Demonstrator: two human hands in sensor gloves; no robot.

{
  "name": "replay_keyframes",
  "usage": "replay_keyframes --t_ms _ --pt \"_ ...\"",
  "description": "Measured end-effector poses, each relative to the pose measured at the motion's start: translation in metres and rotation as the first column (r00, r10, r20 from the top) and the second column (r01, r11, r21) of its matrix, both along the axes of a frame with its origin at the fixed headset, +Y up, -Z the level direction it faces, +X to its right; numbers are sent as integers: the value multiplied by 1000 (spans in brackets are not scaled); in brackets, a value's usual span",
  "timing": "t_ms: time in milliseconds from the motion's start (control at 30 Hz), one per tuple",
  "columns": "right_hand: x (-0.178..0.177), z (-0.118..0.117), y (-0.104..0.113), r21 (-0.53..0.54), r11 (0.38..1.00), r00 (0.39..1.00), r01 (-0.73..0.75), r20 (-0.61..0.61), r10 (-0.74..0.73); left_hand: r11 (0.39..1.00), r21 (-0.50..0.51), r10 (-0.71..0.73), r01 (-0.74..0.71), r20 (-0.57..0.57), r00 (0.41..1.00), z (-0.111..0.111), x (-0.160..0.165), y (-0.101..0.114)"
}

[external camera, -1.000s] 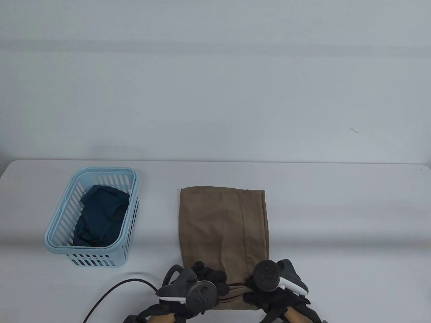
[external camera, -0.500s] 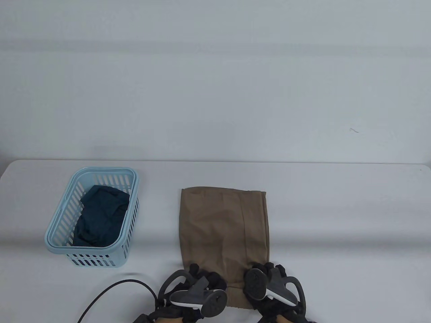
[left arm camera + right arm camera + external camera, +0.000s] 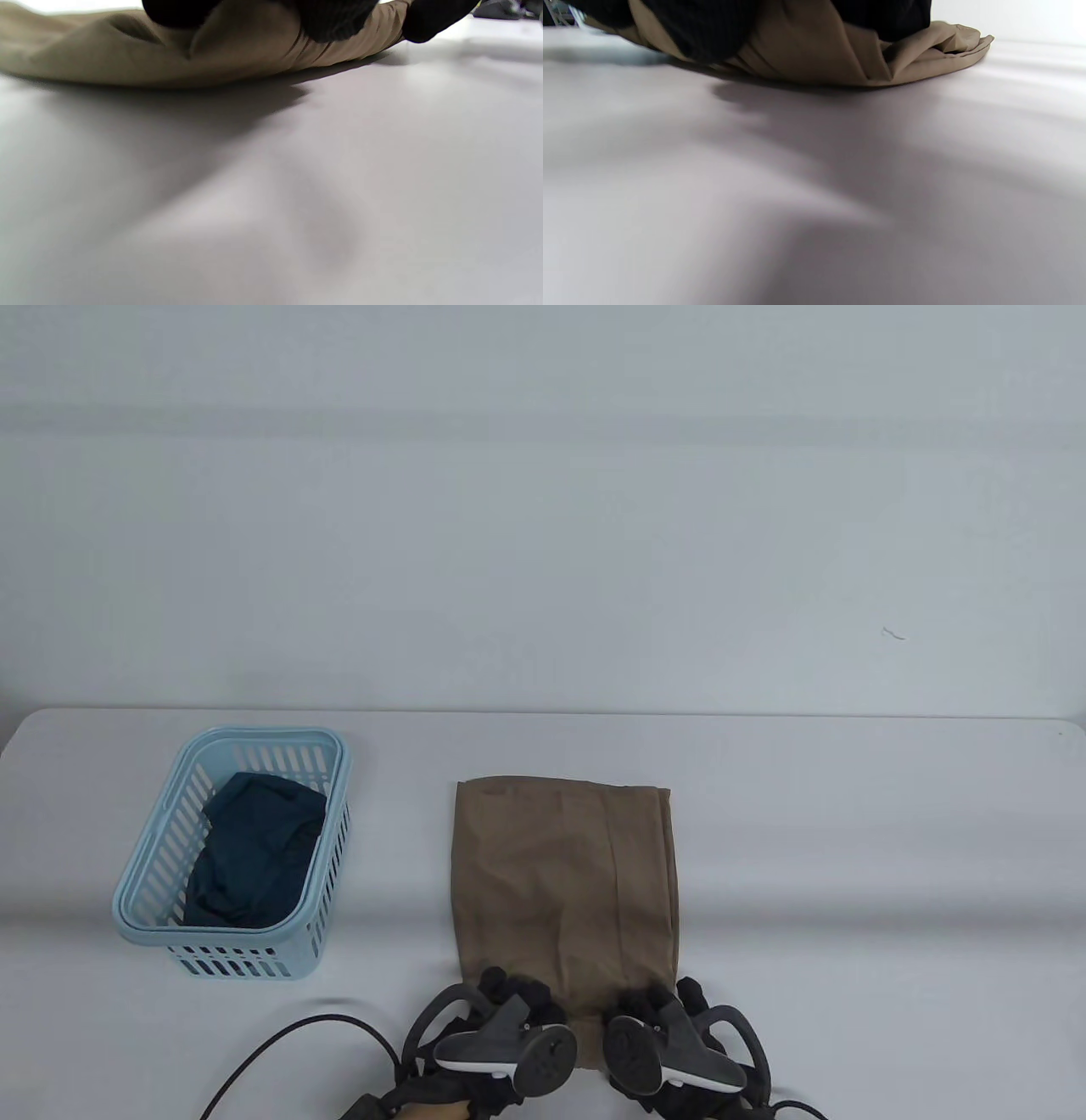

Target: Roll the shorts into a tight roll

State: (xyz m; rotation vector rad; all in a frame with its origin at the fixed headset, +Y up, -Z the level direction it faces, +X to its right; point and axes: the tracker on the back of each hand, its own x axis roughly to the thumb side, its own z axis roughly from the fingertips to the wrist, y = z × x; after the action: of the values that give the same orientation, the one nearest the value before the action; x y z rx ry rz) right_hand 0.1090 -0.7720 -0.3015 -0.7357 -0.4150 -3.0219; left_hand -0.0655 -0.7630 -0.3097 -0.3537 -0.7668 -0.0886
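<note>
- Shorts [image 3: 564, 874], tan, lie folded into a long strip on the table [image 3: 848, 857], well to the right of the basket [image 3: 144, 857], with the near end under both hands.
- Left hand [image 3: 517, 1005] and right hand [image 3: 657, 1005] sit side by side on that near end. In the left wrist view the fingers [image 3: 335, 19] press down over a curled hump of cloth, and the right wrist view shows the same thing from the other side [image 3: 704, 25].
- So both hands are clamped onto the shorts' near edge, fingers wrapped over the fold, not spread flat.
- What changed: a second ago the waistband end stuck out toward the person past the hands, stripe showing. Now that bit is nearly gone, tucked under, and the hands have drawn closer together and a touch farther from the basket's near corner line.
- My read: the first turn of the roll has just been made. Most of the strip is still flat, so it's early days.
- Next bit probably needs even pressure from both hands or the roll goes loose or cone-shaped.
- Basket holds a dark blue garment [image 3: 254, 857]; a black cable [image 3: 280, 1052] curls on the table below the basket.
</note>
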Motion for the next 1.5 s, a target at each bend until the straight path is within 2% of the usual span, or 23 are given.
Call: replay_keyframes --t_ms 67,167,300,367,600,700,767,833,900,1000,1067,1133,1300,1400,1433,1500 --pt "4 -4 2 -51 997 998 59 34 -58 997 -63 51 -54 -45 998 -5 -6 2" --pt "11 -10 5 -132 972 978 192 109 -179 986 -98 128 -137 -97 987 -12 -16 8" --pt "17 -15 4 -193 925 938 327 189 -292 968 -123 200 -218 -144 969 -15 -22 11" --pt "18 -15 3 -190 914 923 358 217 -317 964 -118 219 -238 -150 964 -15 -21 10" --pt "8 -12 2 -67 974 954 218 225 -199 977 25 213 -211 -121 970 -10 -14 1" --pt "6 -12 3 -20 985 957 172 242 -162 976 119 191 -182 -66 979 -7 -18 18" --pt "5 -11 4 10 987 954 159 256 -156 973 107 208 -204 -26 978 -3 -21 31" --pt "4 -10 4 43 989 951 145 270 -151 979 36 198 -199 23 980 2 -23 38" --pt "4 -9 7 63 988 950 143 270 -155 993 2 120 -120 10 993 5 -23 34" --pt "4 -5 17 129 976 958 174 209 -198 996 38 80 -80 15 997 5 -19 24" --pt "4 -1 23 128 977 971 173 142 -191 998 39 46 -46 -1 999 3 -16 19" --pt "4 2 22 75 989 984 126 119 -134 998 55 24 -24 -3 1000 1 -13 14" --pt "3 -1 5 -74 997 995 -33 92 40 998 36 -46 47 -10 999 1 -10 1" --pt "1 -3 -5 -39 997 993 -72 87 75 997 23 -71 71 -14 997 0 -10 -8" --pt "0 -2 -5 1 998 994 -69 83 69 997 37 -73 73 -14 997 -1 -10 -11" --pt "-1 -2 -3 8 998 996 -55 77 55 995 75 -64 65 -8 998 -3 -11 -11"
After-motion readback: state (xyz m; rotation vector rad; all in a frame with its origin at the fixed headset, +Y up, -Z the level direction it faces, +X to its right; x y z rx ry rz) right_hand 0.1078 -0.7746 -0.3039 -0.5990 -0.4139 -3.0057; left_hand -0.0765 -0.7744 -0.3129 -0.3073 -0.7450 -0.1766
